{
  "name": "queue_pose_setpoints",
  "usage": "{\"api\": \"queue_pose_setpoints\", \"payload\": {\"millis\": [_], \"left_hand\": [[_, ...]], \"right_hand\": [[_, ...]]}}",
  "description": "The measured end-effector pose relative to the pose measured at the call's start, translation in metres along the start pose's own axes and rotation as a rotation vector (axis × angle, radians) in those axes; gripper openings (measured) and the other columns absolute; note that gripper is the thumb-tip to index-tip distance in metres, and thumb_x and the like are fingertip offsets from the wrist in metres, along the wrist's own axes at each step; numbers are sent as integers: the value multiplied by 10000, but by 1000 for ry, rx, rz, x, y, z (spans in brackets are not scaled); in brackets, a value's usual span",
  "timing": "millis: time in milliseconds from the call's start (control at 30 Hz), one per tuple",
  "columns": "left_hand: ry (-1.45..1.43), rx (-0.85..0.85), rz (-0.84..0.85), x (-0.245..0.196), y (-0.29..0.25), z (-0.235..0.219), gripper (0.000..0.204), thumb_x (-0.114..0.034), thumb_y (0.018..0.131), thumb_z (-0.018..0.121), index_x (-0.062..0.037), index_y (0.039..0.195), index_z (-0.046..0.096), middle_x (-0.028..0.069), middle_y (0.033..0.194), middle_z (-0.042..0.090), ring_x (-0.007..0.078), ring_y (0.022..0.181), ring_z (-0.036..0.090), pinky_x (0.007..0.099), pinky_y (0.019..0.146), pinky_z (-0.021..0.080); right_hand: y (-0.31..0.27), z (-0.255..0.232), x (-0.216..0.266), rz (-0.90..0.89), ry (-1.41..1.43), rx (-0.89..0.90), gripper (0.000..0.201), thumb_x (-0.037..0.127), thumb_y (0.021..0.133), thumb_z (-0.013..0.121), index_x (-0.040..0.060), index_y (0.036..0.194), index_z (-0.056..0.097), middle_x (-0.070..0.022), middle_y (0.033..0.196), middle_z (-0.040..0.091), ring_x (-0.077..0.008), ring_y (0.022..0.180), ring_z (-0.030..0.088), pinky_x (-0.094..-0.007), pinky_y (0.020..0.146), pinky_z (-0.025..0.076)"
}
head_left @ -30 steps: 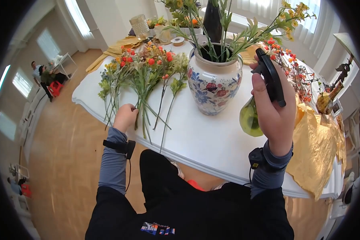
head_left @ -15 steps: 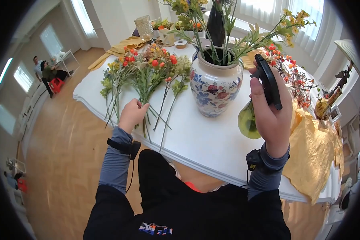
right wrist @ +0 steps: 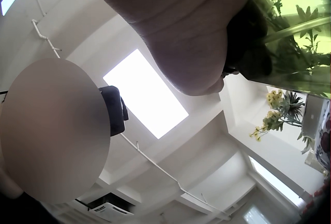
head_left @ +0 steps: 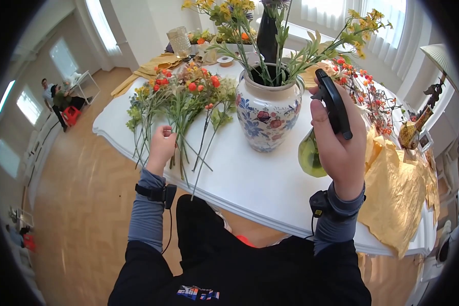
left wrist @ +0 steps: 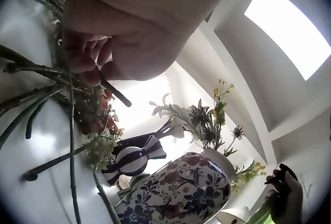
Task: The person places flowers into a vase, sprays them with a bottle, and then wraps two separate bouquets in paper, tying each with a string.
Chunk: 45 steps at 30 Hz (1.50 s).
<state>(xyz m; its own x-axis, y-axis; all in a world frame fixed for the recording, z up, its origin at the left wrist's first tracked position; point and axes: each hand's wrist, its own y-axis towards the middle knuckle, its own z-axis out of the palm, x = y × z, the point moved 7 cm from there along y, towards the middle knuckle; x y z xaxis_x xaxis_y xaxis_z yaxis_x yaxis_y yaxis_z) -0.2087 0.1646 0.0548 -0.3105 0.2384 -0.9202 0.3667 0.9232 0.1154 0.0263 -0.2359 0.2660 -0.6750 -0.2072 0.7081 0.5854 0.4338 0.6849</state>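
My left hand is at the lower stems of the flower bunch; in the left wrist view its curled fingers pinch a thin green stem. My right hand grips the black spray head of a green bottle, held above the white table right of the floral vase. Tall yellow-flowered stems stand in the vase. The right wrist view shows the green bottle beside the palm.
Gold wrapping paper hangs over the right edge of the white table. Behind it lie red-berry branches. A dark bottle, a glass and a ribbon roll stand at the back.
The left hand has moved along the stems, rightward and then back left. The right hand still grips the spray bottle, slightly further left in view. The head view has shifted a little.
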Motion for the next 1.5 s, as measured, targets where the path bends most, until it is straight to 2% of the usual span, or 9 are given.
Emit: {"api": "queue_pose_setpoints", "payload": {"millis": [200, 367, 500, 633, 767, 967, 1200, 1400, 1500], "left_hand": [[214, 20, 95, -4, -2, -23, 222, -80, 979, 584, -48, 1198, 612, 70, 985, 627, 154, 709, 613, 323, 601, 501], [-115, 48, 78, -8, -6, -36, 252, -76, 979, 601, -63, 1230, 617, 47, 994, 607, 143, 728, 582, 322, 649, 500], [449, 96, 145, -12, -6, -32, 282, -99, 929, 673, -21, 1199, 646, 123, 1013, 634, 287, 899, 647, 393, 810, 535], [732, -85, 531, -27, -32, -10, 350, -89, 870, 720, -3, 1203, 654, 209, 1153, 650, 362, 1075, 653, 429, 898, 527], [397, 264, 371, -61, -72, 51, 306, -147, 866, 724, 19, 1118, 671, 240, 1044, 710, 428, 1003, 672, 449, 888, 542], [742, 373, 260, -59, -96, 108, 366, -177, 842, 721, 64, 1102, 628, 273, 1002, 718, 435, 966, 693, 465, 868, 547], [538, 554, 164, -46, -102, 115, 366, -106, 810, 673, 50, 1137, 619, 241, 948, 716, 430, 956, 685, 459, 849, 545], [523, 314, 352, -56, -96, 115, 405, -157, 806, 700, 52, 1148, 638, 233, 985, 722, 412, 983, 692, 446, 867, 552], [500, 402, 281, -47, -82, 126, 434, -158, 802, 712, 57, 1168, 624, 240, 1000, 722, 429, 982, 690, 451, 890, 549]], "right_hand": [[-1, 1, 2, -46, 11, -18, 348, 179, 986, 711, -15, 1266, 640, -106, 1046, 719, -144, 899, 665, -282, 818, 525], [-1, -1, 1, -64, -17, -21, 346, 166, 975, 718, -19, 1257, 644, -110, 1016, 714, -150, 885, 666, -283, 807, 521], [-3, 3, 1, -75, -4, -14, 350, 166, 968, 723, -24, 1253, 645, -119, 1011, 714, -159, 874, 667, -287, 799, 520], [-3, 1, 3, -74, -29, -23, 364, 175, 964, 724, -29, 1254, 643, -112, 975, 700, -155, 807, 642, -286, 749, 509], [-1, 4, 2, -101, 8, -24, 371, 178, 960, 725, -29, 1257, 644, -92, 912, 673, -137, 743, 600, -279, 698, 486], [-4, 5, 5, -69, -36, 14, 368, 174, 957, 723, -26, 1257, 645, -89, 875, 663, -139, 729, 600, -285, 690, 486], [-2, -3, 5, -91, -40, -8, 363, 179, 956, 722, -21, 1249, 645, -95, 871, 664, -149, 713, 603, -292, 677, 485], [-2, 1, 6, -74, -28, 17, 359, 182, 955, 723, -18, 1243, 646, -96, 842, 656, -158, 688, 603, -297, 660, 484], [-4, 2, 8, -146, -37, 1, 362, 184, 952, 724, -17, 1243, 645, -105, 832, 657, -172, 677, 606, -304, 652, 484]]}}
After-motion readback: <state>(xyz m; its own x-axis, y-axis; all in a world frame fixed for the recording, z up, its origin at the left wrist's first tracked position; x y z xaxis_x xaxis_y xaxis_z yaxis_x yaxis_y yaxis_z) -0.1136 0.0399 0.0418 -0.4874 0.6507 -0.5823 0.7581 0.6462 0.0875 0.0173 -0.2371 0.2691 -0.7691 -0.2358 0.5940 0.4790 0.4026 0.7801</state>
